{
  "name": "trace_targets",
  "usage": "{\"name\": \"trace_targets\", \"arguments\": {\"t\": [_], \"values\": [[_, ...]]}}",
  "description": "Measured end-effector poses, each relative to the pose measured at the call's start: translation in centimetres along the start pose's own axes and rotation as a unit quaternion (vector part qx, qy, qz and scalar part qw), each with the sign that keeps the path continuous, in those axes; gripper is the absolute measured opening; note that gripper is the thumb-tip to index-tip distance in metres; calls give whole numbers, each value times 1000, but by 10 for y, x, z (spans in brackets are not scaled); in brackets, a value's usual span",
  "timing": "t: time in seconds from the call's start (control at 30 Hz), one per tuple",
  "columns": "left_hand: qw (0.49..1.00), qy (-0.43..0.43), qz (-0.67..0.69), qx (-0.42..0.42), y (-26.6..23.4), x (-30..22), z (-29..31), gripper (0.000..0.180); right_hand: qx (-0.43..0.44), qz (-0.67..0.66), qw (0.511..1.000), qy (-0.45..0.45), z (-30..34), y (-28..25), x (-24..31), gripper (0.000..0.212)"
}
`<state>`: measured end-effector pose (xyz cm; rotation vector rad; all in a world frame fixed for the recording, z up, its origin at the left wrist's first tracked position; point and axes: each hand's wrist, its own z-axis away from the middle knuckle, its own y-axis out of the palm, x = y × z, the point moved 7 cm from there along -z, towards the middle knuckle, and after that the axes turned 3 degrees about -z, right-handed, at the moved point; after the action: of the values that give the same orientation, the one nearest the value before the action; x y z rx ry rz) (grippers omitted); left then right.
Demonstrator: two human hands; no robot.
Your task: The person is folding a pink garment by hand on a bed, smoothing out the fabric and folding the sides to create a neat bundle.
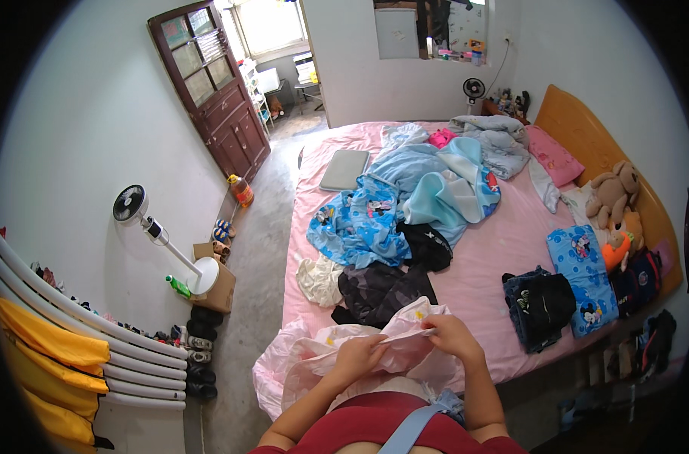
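A pale pink garment (405, 337) with small yellow marks lies bunched at the near edge of the bed (503, 250), held up between both hands. The left hand (360, 356) is closed on a fold of the cloth, fingers curled over it, and the right hand (452, 334) pinches the upper edge of the same garment just to the right, fingers closed on the fabric. The rest of the pink cloth spills down over the near left corner of the bed.

Just beyond the garment lies a dark grey piece of clothing (382, 291), with a cream garment (319, 280) to its left and a black one (426, 246) a little farther off. Farther still, a blue printed blanket (360, 223) and a light blue sheet (443, 185) are heaped across the middle of the pink bedsheet. A grey flat pad (344, 169) sits toward the far left of the bed. To the right, a folded dark pile of clothes (540, 303) lies beside a blue printed pillow (583, 276), and a brown plush toy (613, 193) leans against the orange headboard (586, 132), with a pink pillow (552, 155) farther off.

On the floor to the left stands a white fan (133, 206) beside a cardboard box (220, 287), with shoes (197, 340) lined along the wall. A dark wooden door (216, 87) stands at the far left.
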<state>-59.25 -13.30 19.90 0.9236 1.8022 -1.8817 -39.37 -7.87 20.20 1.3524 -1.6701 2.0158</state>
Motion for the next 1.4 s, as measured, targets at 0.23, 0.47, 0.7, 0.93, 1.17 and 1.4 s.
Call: {"name": "trace_targets", "arguments": {"t": [0.23,0.47,0.7,0.93,1.17,1.4], "values": [[999,12,26,-44,-7,5,3,26,-56,-54,996,47,13,-13,-9,14],[998,33,27,-42,-11,0,6,26,-40,-16,998,-38,19,-1,-14,15],[998,41,39,19,-9,-10,11,24,27,41,996,-74,18,16,-22,13],[997,73,9,-30,-13,-7,12,23,72,-11,996,-46,17,22,-20,14],[994,90,2,-58,-17,-4,9,26,-58,-4,997,-59,16,-1,-5,15],[999,42,-14,-28,-14,1,6,25,-156,65,982,-89,29,-28,16,7]]}}
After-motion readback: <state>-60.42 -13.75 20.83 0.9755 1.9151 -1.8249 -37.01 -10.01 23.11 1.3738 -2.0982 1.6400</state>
